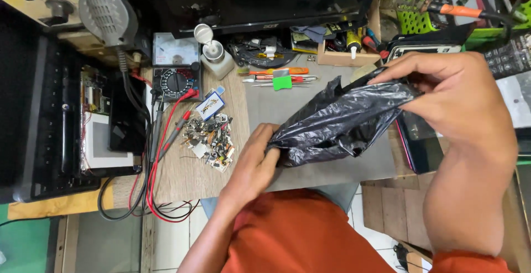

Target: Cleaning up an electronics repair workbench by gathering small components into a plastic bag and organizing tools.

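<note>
A crumpled black plastic bag (337, 122) hangs stretched between both my hands above a grey work mat (276, 104). My left hand (251, 165) pinches the bag's lower left end, thumb over the plastic. My right hand (451, 93) grips the bag's upper right edge, fingers curled on it. What is inside the bag is hidden.
A pile of small electronic parts (210, 137) lies left of the mat. A black multimeter (174, 82) with red and black leads sits behind it. Screwdrivers and tweezers (279, 77) lie at the mat's far edge. An opened black device (55, 124) fills the left; a wooden box (345, 46) holds tools.
</note>
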